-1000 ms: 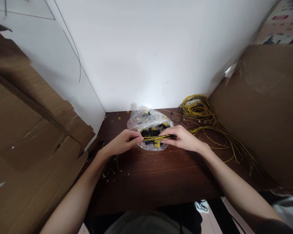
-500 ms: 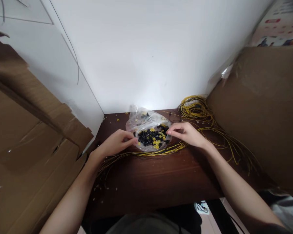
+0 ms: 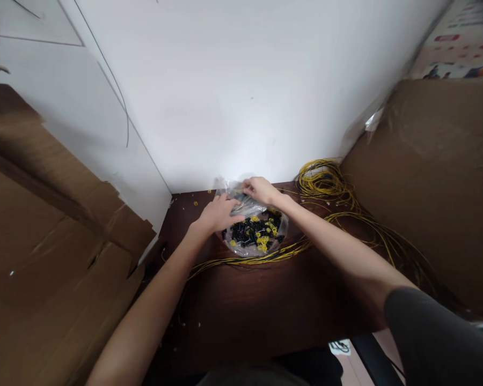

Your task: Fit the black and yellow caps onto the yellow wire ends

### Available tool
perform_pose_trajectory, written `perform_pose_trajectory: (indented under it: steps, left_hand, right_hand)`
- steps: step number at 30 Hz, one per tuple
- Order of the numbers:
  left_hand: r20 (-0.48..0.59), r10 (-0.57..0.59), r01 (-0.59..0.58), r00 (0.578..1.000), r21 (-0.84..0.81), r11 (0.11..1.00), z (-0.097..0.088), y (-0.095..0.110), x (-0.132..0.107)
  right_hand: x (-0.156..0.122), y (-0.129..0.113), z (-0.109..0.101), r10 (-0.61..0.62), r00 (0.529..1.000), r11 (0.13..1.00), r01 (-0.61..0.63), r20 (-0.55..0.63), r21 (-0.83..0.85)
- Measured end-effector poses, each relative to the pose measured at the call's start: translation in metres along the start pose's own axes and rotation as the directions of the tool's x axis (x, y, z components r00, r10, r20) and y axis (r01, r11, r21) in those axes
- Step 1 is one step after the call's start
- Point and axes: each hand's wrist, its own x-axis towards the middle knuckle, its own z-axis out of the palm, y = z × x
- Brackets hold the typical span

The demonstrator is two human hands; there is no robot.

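Note:
A clear plastic bag [image 3: 253, 231] full of small black and yellow parts lies on the dark wooden table [image 3: 265, 300] near the wall. My left hand [image 3: 217, 213] grips the bag's upper left edge with curled fingers. At the top of the bag, my right hand [image 3: 258, 188] pinches the plastic. A bundle of thin yellow wires [image 3: 261, 258] lies on the table just in front of the bag, touched by neither hand.
A coil of yellow wires [image 3: 326, 179] sits at the back right and trails along the right side. Cardboard sheets stand on the left [image 3: 52, 241] and right [image 3: 430, 177]. Behind the table is a white wall [image 3: 241, 91]. Small scraps dot the tabletop.
Both hands let go of the yellow wire bundle, which now lies on the table. They moved back to the top of the bag and took hold of its plastic.

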Motion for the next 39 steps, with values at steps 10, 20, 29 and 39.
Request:
perform_pose_trajectory:
  steps: [10, 20, 29, 39]
  left_hand:
    - [-0.072, 0.042, -0.04, 0.996, 0.039, 0.998, 0.021, -0.003, 0.034]
    - [-0.164, 0.152, -0.146, 0.975, 0.044, 0.988, 0.029, 0.001, 0.047]
    - [-0.232, 0.1, -0.102, 0.968, 0.002, 0.995, 0.015, 0.001, 0.042]
    - [-0.439, -0.018, -0.01, 0.898, -0.061, 0.998, 0.014, 0.001, 0.038]
  right_hand:
    - [0.011, 0.023, 0.0, 0.139, 0.982, 0.99, -0.138, -0.131, 0.019]
    - [-0.043, 0.087, -0.032, 0.42, 0.904, 0.871, -0.377, -0.08, 0.316]
    - [-0.04, 0.079, -0.01, 0.342, 0.936, 0.879, -0.349, -0.08, -0.325]
    - [-0.042, 0.067, -0.01, 0.334, 0.942, 0.819, -0.307, -0.032, -0.485]
